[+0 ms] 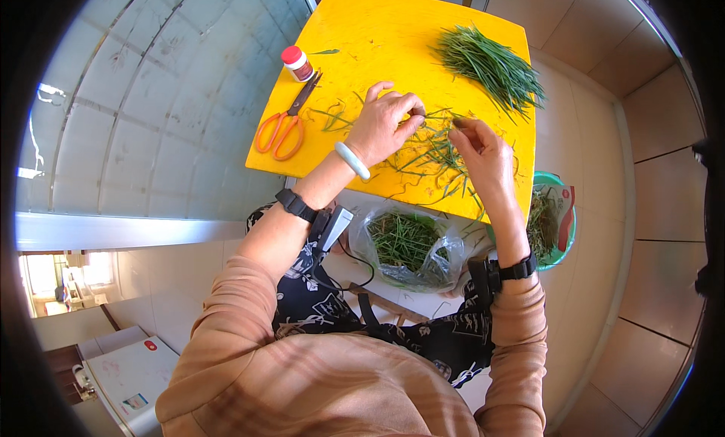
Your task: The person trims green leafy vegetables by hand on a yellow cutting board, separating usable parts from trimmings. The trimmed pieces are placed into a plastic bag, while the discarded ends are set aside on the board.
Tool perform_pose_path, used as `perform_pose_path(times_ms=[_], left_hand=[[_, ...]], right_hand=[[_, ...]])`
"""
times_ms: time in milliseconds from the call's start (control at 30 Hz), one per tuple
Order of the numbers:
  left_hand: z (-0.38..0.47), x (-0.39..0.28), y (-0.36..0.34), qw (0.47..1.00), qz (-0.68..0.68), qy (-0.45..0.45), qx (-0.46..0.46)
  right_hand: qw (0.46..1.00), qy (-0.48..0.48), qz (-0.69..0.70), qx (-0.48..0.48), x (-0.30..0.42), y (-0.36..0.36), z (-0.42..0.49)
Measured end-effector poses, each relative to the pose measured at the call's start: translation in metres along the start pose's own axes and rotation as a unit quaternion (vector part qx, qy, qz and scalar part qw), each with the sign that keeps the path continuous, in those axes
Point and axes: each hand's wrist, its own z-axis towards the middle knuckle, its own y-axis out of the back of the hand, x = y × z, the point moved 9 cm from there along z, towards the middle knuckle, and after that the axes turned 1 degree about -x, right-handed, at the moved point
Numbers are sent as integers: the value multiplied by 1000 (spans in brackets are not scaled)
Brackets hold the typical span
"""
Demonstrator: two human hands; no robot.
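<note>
Over the middle of a yellow table [391,29], my left hand [388,117] pinches a thin green blade between thumb and forefinger. Close by on its right, my right hand [480,145] has thumb and fingertips together at some green bits; whether they grip a stalk cannot be told. Loose grass-like leaves, perhaps Chinese chives [439,154], lie scattered under and between both hands. A neat bundle of long green leaves [490,69] rests at the table's right side. Scissors with orange handles [289,122] lie at the left, their dark blades beside a white bottle with a red cap [297,63].
Below the table's near edge, a clear plastic bag [408,250] holds green leaves. A green basin [571,233] with dry-looking trimmings and a printed packet stands on the floor at the right. Tiled glass-like panels [141,103] rise at the left.
</note>
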Motion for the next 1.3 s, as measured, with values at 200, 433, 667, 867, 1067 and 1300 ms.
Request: perform_pose_path(times_ms=[200, 433, 667, 867, 1067, 1300], left_hand=[[-1, -23, 7, 998, 11, -63, -4], [-8, 15, 40, 997, 67, -6, -34], [-13, 41, 53, 995, 28, 90, -38], [-12, 33, 42, 996, -26, 73, -42], [-11, -4, 2, 991, -107, 67, 44], [-25, 19, -8, 902, -340, 255, 78]], right_hand=[[982, -51, 178, -24, -11, -12, 10], [930, -124, 335, -87, -30, 9, 18], [899, -188, 389, -74, -49, 0, 13], [930, -164, 327, -15, -36, -26, 7], [962, -119, 248, 3, -24, -40, 4], [974, -78, -211, 20, -12, 16, 19]])
